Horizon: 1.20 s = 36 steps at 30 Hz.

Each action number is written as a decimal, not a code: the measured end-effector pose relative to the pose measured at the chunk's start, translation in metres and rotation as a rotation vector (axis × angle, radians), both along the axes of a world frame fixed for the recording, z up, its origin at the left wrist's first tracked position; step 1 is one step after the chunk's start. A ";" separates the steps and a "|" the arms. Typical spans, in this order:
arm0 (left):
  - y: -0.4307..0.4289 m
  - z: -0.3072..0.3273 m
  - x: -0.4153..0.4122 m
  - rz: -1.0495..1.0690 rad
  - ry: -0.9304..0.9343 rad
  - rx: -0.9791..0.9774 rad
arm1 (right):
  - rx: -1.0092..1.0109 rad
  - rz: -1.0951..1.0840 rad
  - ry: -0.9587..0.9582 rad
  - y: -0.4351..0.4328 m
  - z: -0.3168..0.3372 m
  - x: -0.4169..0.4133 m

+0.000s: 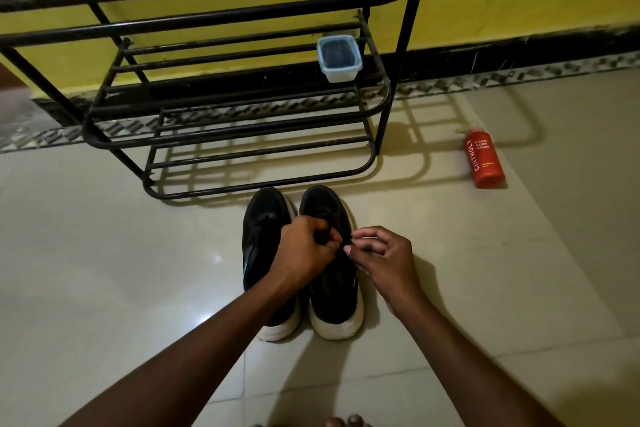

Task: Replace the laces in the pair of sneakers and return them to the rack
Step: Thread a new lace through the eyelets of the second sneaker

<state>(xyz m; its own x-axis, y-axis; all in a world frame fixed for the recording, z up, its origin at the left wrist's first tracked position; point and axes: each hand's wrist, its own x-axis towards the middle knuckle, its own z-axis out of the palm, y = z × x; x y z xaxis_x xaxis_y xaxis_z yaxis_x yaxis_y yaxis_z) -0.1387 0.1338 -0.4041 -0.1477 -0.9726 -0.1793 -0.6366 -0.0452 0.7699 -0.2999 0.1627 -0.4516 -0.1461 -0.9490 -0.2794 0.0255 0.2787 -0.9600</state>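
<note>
Two black sneakers with white soles stand side by side on the tiled floor, toes pointing at the rack: the left sneaker (pixel 261 239) and the right sneaker (pixel 334 288). My left hand (pixel 304 248) is closed over the lacing area of the right sneaker, pinching its black lace. My right hand (pixel 382 260) hovers just right of that sneaker, its fingertips pinched on a black lace end (pixel 347 246). The black metal shoe rack (pixel 242 114) stands right behind the sneakers against the yellow wall.
A small clear plastic box with a blue rim (pixel 339 58) sits on the right end of a middle rack shelf. A red body wash bottle (pixel 484 159) lies on the floor to the right. My toes (pixel 346 421) show at the bottom edge.
</note>
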 end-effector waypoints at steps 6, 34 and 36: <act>-0.006 0.003 -0.001 -0.033 -0.009 0.053 | -0.044 0.039 0.037 -0.003 0.004 0.000; 0.020 -0.016 0.013 0.093 -0.046 -0.051 | -0.178 0.229 0.239 -0.031 0.036 -0.024; 0.019 -0.014 0.013 0.107 0.010 -0.042 | -0.233 0.542 0.707 -0.031 0.038 -0.032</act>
<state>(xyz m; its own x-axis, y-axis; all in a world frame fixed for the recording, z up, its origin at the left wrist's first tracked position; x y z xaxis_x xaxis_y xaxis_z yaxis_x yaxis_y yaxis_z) -0.1258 0.1531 -0.4178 -0.0443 -0.9896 -0.1372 -0.6219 -0.0802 0.7790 -0.3321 0.1312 -0.4134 0.2713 -0.9585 -0.0879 -0.6660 -0.1210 -0.7360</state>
